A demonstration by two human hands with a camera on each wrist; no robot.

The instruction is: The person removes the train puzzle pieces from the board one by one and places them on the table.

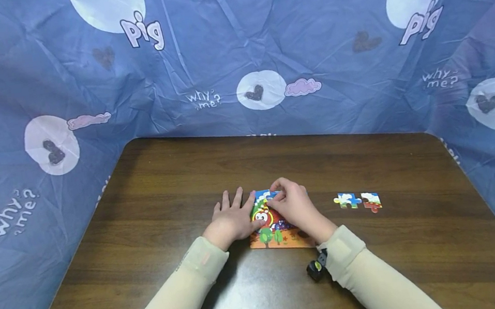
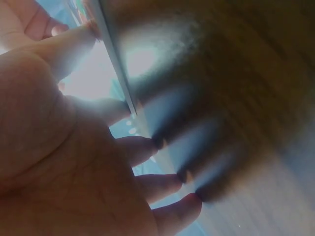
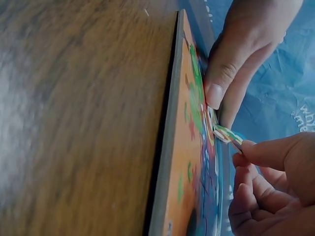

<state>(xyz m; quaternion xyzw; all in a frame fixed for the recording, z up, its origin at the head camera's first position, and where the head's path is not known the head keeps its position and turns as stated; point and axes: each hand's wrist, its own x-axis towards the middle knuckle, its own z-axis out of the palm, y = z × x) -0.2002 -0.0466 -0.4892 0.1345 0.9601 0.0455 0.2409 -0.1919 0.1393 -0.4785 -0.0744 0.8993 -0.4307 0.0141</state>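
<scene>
Brown wood-grain table [image 1: 164, 197]; puzzle [image 1: 287, 241] lies flat on it near the middle, well in from the left, right and far edges. Its printed face shows a red figure with white eyes, green trees, and orange ground along the near edge.

Left hand [image 1: 232, 224]: flat, palm down, fingers straight and spread, gripping nothing. It lies across the puzzle's left edge, thumb on the printed face, forefinger tip by the far left corner. My other fingertips reach past that edge onto the wood. Forearm slants in from the near left, pale left sleeve [image 1: 180, 288] down to the wrist.

Right hand [image 1: 295, 203]: over the puzzle's right half, thumb and forefinger pinching a small piece [image 3: 230, 133]; remaining fingers curled toward the palm. The piece is tilted against the puzzle's face, close to my left thumb; how much of it touches, I cannot tell. Forearm slants from the near right toward the far left. Black device [image 1: 314, 270] sits beside the right cuff [image 1: 345, 251].

Between the puzzle and the table's right edge: a blue-and-green piece [image 1: 347, 200] and, just right of it, a red-edged piece [image 1: 371, 200].

Blue printed cloth [image 1: 198, 62] hangs beyond the far edge.
</scene>
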